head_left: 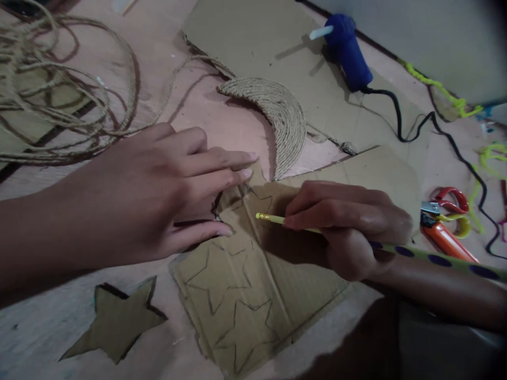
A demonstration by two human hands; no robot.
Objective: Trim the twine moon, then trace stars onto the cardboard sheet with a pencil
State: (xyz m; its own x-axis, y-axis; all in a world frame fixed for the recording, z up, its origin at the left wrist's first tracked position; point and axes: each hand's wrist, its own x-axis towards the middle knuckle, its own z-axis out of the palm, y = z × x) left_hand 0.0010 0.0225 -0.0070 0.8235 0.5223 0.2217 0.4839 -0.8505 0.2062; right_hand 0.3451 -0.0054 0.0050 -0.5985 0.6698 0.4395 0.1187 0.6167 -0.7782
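My left hand (170, 184) lies with fingers stretched out, its fingertips and thumb on the edge of a cardboard sheet (312, 285). Pencil-drawn stars (219, 277) mark this sheet, one partly covered near my fingers. My right hand (344, 221) is closed around a pale yellow pencil (273, 218), its eraser end pointing left, just over or on a drawn star. Behind the hand, a dark-dotted length in line with it looks like the same pencil. A cut-out cardboard star (116, 322) lies below my left hand. Beyond my fingers sits a twine-covered crescent (287, 116).
Loose coils of twine (106, 68) spread at upper left, one strand leading to the crescent. A blue glue gun (348, 55) with a black cord (400, 119) rests on more cardboard (245, 31). Scissors with red and yellow handles (453, 203) and an orange-handled cutter (447, 240) lie at right.
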